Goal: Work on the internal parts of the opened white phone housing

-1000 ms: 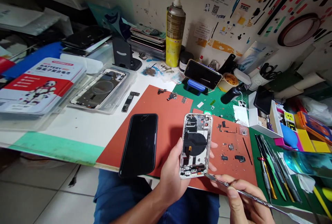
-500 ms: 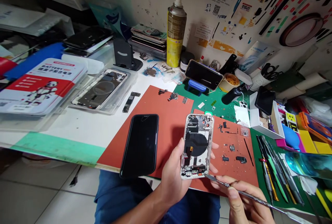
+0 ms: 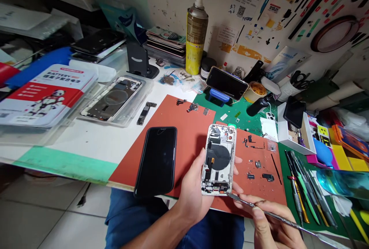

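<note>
My left hand (image 3: 193, 191) cradles an opened phone housing (image 3: 219, 160) from below, its thumb on the left edge and fingertips showing past the right edge. Inside the white frame are a round black charging coil, flex cables and small parts along the bottom. My right hand (image 3: 268, 222) pinches a thin metal spudger (image 3: 276, 217). The spudger's flat tip meets the housing's lower right corner; whether it presses in or only touches, I cannot tell. Left of the housing, a dark-screened phone (image 3: 156, 161) lies on the red-brown mat (image 3: 187, 126).
Small phone parts (image 3: 258, 164) lie to the right on the mat. Beyond them rest several screwdrivers and tweezers (image 3: 308, 187). At the back stand a spray can (image 3: 196, 37) and a phone on a blue stand (image 3: 226, 83). A second housing (image 3: 112, 99) sits in a clear tray on the left.
The phone housing has tilted slightly in my left hand, its lower edge a little higher, and its inside looks brighter. The spudger tip stays at the same corner.
</note>
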`<control>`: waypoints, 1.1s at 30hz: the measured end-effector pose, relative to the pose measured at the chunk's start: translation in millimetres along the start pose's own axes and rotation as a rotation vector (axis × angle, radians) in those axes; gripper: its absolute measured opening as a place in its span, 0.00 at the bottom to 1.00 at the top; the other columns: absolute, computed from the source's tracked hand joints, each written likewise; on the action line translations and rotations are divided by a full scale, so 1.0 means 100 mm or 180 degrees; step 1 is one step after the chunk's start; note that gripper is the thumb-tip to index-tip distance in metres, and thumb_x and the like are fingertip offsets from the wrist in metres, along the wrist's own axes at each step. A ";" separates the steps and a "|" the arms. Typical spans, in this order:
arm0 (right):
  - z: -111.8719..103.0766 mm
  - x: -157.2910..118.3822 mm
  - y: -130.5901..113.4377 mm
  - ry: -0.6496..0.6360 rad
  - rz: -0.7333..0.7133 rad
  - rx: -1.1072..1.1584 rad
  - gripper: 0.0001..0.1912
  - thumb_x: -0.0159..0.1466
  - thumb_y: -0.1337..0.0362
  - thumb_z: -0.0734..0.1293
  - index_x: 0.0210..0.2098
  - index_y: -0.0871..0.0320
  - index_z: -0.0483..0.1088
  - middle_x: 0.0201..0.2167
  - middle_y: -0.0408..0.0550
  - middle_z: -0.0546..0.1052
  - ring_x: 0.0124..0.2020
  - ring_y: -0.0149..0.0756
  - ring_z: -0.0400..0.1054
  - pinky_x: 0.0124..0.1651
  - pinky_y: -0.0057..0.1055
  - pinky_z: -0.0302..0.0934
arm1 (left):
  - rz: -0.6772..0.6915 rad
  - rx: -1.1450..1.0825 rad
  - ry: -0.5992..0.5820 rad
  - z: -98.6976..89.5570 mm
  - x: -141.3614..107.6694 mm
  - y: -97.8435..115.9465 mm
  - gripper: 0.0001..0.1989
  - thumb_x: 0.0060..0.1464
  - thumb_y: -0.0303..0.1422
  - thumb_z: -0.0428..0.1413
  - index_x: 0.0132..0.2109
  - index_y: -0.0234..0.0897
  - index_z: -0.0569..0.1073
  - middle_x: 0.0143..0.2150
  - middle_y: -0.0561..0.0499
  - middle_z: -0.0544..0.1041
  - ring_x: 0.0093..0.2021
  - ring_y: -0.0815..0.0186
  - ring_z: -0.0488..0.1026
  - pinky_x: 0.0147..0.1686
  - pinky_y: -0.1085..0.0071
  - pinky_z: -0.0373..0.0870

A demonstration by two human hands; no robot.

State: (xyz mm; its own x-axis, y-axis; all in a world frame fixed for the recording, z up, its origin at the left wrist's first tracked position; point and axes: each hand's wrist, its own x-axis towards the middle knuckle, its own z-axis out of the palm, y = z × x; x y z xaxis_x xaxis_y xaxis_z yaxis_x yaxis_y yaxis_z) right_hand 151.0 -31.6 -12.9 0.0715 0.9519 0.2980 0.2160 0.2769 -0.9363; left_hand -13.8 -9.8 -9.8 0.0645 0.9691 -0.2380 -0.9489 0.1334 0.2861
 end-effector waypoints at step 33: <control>0.20 -0.08 0.16 -0.0175 -0.1197 -0.0056 0.10 0.66 0.77 0.69 0.44 0.59 0.71 0.41 0.50 0.84 0.40 0.41 0.83 0.41 0.35 0.80 | 0.0103 -0.0072 0.0350 0.00 0.03 -0.02 0.32 0.70 0.51 0.43 0.59 0.28 0.76 0.43 0.34 0.83 0.35 0.51 0.82 0.34 0.59 0.76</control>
State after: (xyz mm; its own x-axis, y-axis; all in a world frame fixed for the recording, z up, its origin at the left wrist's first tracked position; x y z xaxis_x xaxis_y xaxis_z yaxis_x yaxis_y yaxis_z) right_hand 134.1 -32.2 -33.8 -0.0681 0.7900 0.6093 0.2340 0.6063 -0.7600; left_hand -11.8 -6.9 -10.8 0.0007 0.9441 -0.3296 -0.9567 0.0965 0.2745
